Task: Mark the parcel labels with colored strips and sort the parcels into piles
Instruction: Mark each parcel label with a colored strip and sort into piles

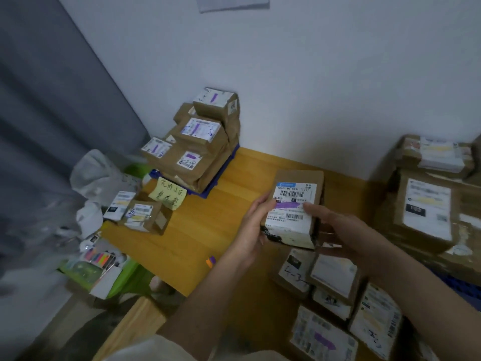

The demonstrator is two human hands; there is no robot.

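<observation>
So both hands are on one small brown parcel (pixel 295 208), held up over the wooden tabletop (pixel 208 225) with its white label (pixel 292 207) facing up. There's a purple strip (pixel 287 205) stuck across the middle of that label. The left hand (pixel 253 227) is wrapped around the parcel's left edge, thumb on top near the strip's left end. The right hand (pixel 335 230) clamps the right side, thumb resting on the label right by the strip's other end. So both hands are closed on the parcel, not loose.

Back left, against the wall, there's a tall pile of parcels (pixel 197 142) sitting on something blue, and the labels I can see there have purple marks too. A yellow note (pixel 168 195) with handwriting hangs off the front of that pile. Just left of the note are two more small parcels (pixel 135 213) with what looks like yellow on their labels, though it's blurry.

Below the held parcel there's a bunch of parcels (pixel 335 295) lying flat, one at the bottom with a purple strip. On the right is another stack of bigger boxes (pixel 426 194).

Far left, off the tabletop edge, there's a green tray (pixel 114 280) with a pack of colored strips (pixel 100 257), and a white plastic bag (pixel 91 173) behind it. Something small, orange and purple (pixel 211 261), sits on the tabletop next to the left wrist; can't tell what it is.
</observation>
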